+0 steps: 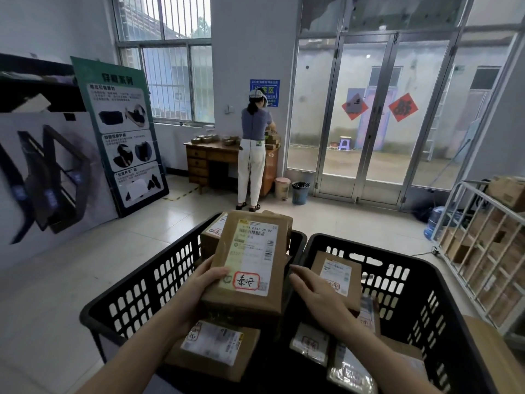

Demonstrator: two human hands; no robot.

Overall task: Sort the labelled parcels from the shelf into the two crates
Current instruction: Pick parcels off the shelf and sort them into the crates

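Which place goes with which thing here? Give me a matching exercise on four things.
Things:
1. held parcel
2. left crate
3. blue bucket
4. wire rack

Places:
A. far right, stacked with boxes
B. on the floor by the glass doors
C. in the left hand, above the crates
D. left of the other black crate, parcels inside

Pairs: 1-C, 2-D, 3-B, 4-A

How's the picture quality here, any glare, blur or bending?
Head view: daylight from the glass doors and window backlights the room; wide-angle bending curves the door frames and poster; the held parcel reads sharp, while labels low in the crates are smeared.
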